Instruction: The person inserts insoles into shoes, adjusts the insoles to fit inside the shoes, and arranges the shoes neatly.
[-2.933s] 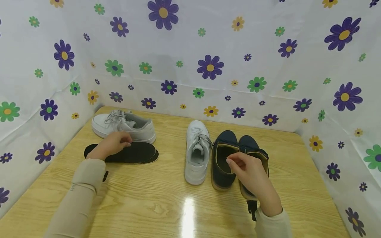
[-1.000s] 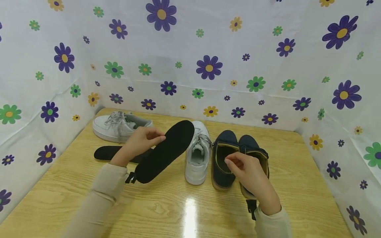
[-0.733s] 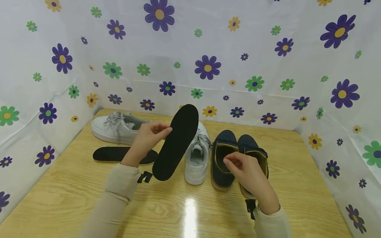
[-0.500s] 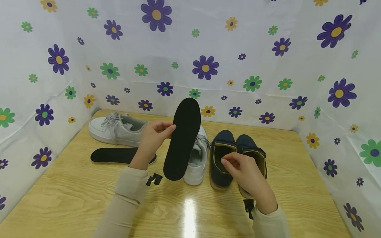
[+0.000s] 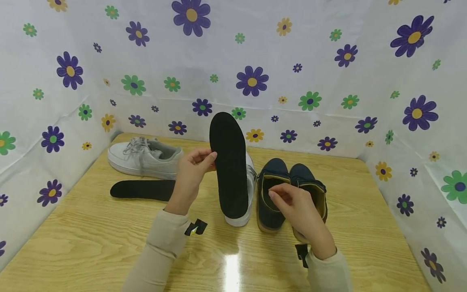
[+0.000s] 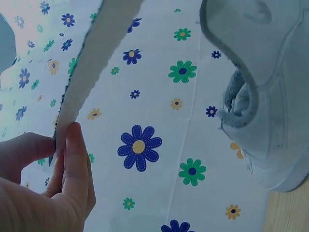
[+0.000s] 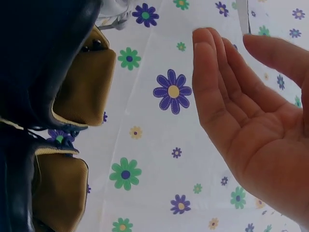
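Observation:
A black insole stands nearly upright in the head view, its edge pinched between the thumb and fingers of my left hand. In the left wrist view the insole shows a pale underside. It overlaps a white sneaker, hiding most of it. My right hand hovers over the navy loafers, holding nothing. Its thumb and loosely bent fingertips are apart in the right wrist view. A second black insole lies flat on the table at the left, partly behind my left wrist.
Another white sneaker rests sideways at the back left, beyond the flat insole. The wooden table is bounded at the back and sides by white flowered cloth. The second loafer stands right of the first.
My left hand has lifted the upper insole off the other one, carried it right and swung it from flat to nearly upright in front of the middle sneaker. The right hand has barely moved.

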The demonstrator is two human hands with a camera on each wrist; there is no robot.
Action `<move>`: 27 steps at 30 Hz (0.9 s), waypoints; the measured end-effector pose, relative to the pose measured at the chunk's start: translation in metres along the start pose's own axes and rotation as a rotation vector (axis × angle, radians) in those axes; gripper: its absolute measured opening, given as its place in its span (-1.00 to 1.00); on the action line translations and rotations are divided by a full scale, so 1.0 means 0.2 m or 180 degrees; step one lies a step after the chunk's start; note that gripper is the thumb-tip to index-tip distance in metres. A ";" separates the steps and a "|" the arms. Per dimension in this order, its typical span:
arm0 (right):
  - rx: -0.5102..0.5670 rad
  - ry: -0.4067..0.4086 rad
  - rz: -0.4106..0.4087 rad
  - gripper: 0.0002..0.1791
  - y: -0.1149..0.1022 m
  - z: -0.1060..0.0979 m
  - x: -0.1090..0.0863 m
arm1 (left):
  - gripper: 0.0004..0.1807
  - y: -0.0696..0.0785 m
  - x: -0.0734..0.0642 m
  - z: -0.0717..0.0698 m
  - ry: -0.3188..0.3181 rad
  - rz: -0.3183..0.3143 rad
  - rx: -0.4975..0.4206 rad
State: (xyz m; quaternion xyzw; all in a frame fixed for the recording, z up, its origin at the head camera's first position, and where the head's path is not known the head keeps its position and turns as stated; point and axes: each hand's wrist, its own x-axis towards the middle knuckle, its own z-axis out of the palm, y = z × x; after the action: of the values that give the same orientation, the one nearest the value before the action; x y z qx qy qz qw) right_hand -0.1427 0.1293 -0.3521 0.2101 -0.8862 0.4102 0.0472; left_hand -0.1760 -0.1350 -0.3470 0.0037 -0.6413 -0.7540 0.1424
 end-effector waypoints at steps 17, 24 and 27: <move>0.2627 0.0178 0.0756 -0.49 -0.02 0.11 0.05 | -0.87 -0.05 -0.06 0.08 0.0239 -0.0095 -0.1035; 0.3377 0.0548 0.1007 -0.67 -0.06 0.17 0.06 | -0.85 -0.08 -0.09 0.12 0.0227 -0.0077 -0.1329; 0.3641 0.0862 0.1041 -0.76 -0.07 0.19 0.06 | -0.87 -0.09 -0.10 0.14 0.0170 -0.0157 -0.1381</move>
State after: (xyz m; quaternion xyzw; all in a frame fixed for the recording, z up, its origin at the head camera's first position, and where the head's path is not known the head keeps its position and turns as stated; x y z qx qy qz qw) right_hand -0.1448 0.0886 -0.3655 0.0093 -0.5324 0.8461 -0.0245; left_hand -0.1648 -0.1017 -0.3625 0.0087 -0.4597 -0.8772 0.1383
